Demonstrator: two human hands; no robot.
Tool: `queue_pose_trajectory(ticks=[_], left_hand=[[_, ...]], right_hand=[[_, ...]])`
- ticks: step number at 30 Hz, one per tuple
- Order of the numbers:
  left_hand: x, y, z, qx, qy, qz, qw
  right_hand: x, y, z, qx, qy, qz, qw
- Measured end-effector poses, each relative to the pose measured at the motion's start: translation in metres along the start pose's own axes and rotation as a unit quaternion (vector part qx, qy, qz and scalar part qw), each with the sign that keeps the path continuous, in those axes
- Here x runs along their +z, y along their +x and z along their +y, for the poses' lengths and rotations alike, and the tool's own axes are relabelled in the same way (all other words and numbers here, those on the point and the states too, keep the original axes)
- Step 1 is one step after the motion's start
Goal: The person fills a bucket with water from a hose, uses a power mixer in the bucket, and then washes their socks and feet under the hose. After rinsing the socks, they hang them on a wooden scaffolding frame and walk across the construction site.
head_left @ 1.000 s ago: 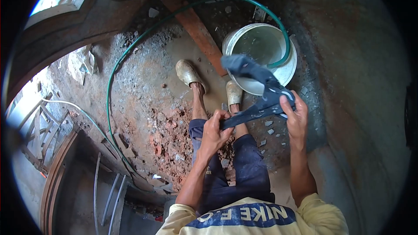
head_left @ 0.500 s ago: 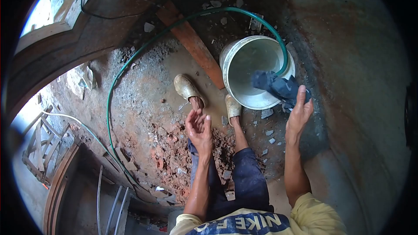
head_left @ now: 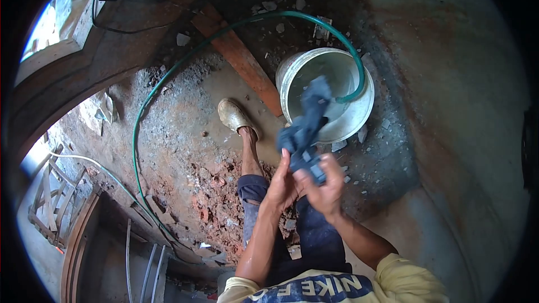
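Observation:
A crumpled dark blue-grey cloth [head_left: 303, 129] is up in front of me, its far end smeared by motion over the near rim of a white bucket [head_left: 364, 113]. My right hand [head_left: 325, 189] grips its near end between thumb and fingers. Close beside it, my left hand [head_left: 279, 188] has its fingers against the cloth and seems to hold it as well. Water shows in the bucket, and the end of a green hose [head_left: 352, 96] hangs inside it. The cloth and my hands hide one of my feet.
A reddish wooden plank [head_left: 238, 53] lies on the wet floor beside the bucket. My visible foot wears a muddy clog [head_left: 233, 115]. Broken reddish rubble [head_left: 216, 191] is heaped near my legs. A wooden frame [head_left: 53, 196] stands at the left.
My right hand has brought the cloth from the bucket's right side toward my left hand. The two hands, apart before, are now together at the cloth.

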State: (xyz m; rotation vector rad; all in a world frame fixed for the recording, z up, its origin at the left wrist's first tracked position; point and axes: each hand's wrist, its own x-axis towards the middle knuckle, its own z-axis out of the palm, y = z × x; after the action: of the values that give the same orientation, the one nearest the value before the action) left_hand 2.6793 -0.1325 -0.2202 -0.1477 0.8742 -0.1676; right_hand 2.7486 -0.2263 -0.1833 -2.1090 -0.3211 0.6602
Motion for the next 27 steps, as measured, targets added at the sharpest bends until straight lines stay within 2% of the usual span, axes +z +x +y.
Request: queue_pose_trajectory(ticks=[2,3,4,5,6,7,8,9,10,11,12,14,15,17,18,20,21,22,24,25,27], left_hand=[[0.006,0.002,0.011,0.053,0.037,-0.005,0.998],[0.000,0.005,0.015,0.103,0.029,0.095,0.990],[-0.007,0.002,0.023,0.116,0.011,0.090,0.989],[-0.021,0.001,0.032,0.125,0.053,0.144,0.980],[-0.038,0.001,0.042,0.134,0.094,0.200,0.966],[-0.049,0.000,0.053,0.129,0.121,0.215,0.960],[-0.057,-0.003,0.065,0.124,0.148,0.231,0.954],[-0.055,-0.009,0.078,0.067,0.126,0.247,0.959],[-0.075,-0.007,0.083,0.082,0.117,0.228,0.963],[-0.090,-0.008,0.089,0.092,0.105,0.200,0.970],[-0.099,-0.010,0.092,0.100,0.092,0.171,0.976],[-0.096,-0.016,0.097,0.132,0.057,0.152,0.978],[-0.095,-0.018,0.101,0.162,0.025,0.133,0.978],[-0.102,-0.015,0.108,0.183,0.021,0.138,0.973],[-0.106,-0.013,0.112,0.199,0.020,0.144,0.969],[-0.108,-0.005,0.120,0.205,-0.015,0.107,0.973],[-0.121,0.007,0.125,0.181,-0.037,0.085,0.979],[-0.138,0.023,0.132,0.159,-0.056,0.061,0.984],[-0.154,0.051,0.139,0.146,-0.022,0.086,0.985],[-0.165,0.068,0.140,0.142,-0.018,0.096,0.985],[-0.164,0.090,0.143,0.144,-0.018,0.103,0.984]], right_hand=[[0.010,-0.009,-0.001,-0.058,-0.019,-0.081,0.995],[0.008,-0.002,0.002,-0.119,-0.022,-0.112,0.986],[0.000,0.014,0.002,-0.187,-0.052,-0.178,0.965],[-0.004,0.031,0.013,-0.174,0.029,-0.196,0.965],[-0.010,0.044,0.031,-0.088,0.051,-0.164,0.981],[-0.010,0.063,0.053,-0.064,0.006,-0.089,0.994],[-0.017,0.089,0.081,-0.084,-0.067,-0.071,0.992],[-0.024,0.116,0.107,-0.183,-0.196,-0.081,0.960],[-0.032,0.138,0.144,-0.236,-0.300,-0.121,0.916],[-0.038,0.154,0.177,-0.226,-0.424,-0.181,0.858],[-0.042,0.167,0.208,-0.202,-0.580,-0.277,0.739],[-0.049,0.172,0.232,-0.223,-0.680,-0.335,0.612],[-0.052,0.173,0.240,-0.228,-0.680,-0.334,0.611],[-0.054,0.171,0.249,-0.230,-0.706,-0.390,0.545],[-0.052,0.171,0.245,-0.235,-0.705,-0.391,0.543],[-0.057,0.171,0.222,-0.205,-0.659,-0.458,0.560],[-0.065,0.175,0.198,-0.216,-0.637,-0.461,0.579],[-0.071,0.180,0.171,-0.217,-0.642,-0.462,0.573],[-0.084,0.176,0.119,-0.238,-0.623,-0.482,0.569],[-0.095,0.176,0.108,-0.286,-0.591,-0.464,0.595],[-0.103,0.177,0.055,-0.277,-0.591,-0.478,0.588]])
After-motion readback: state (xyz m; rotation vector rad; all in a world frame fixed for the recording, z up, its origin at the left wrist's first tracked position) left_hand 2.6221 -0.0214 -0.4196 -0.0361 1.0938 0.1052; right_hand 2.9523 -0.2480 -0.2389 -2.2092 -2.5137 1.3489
